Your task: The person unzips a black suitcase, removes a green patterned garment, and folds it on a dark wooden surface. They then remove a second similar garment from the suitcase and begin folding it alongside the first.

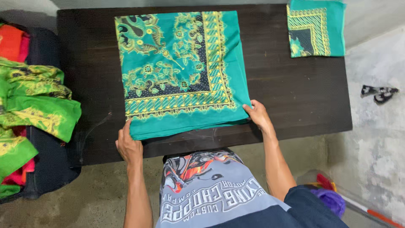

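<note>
A teal cloth [181, 71] with yellow and dark floral print lies folded into a rough square on a dark wooden table [295, 93]. My left hand [128, 145] pinches its near left corner at the table's front. My right hand [258, 115] grips the near right corner of the same cloth. Both corners rest close to the tabletop.
A smaller folded teal cloth [315, 27] of the same pattern sits at the table's far right corner. A heap of green, red and orange cloths [29, 105] lies on a dark seat at the left. Concrete floor surrounds the table; a dark sandal [379, 93] lies at right.
</note>
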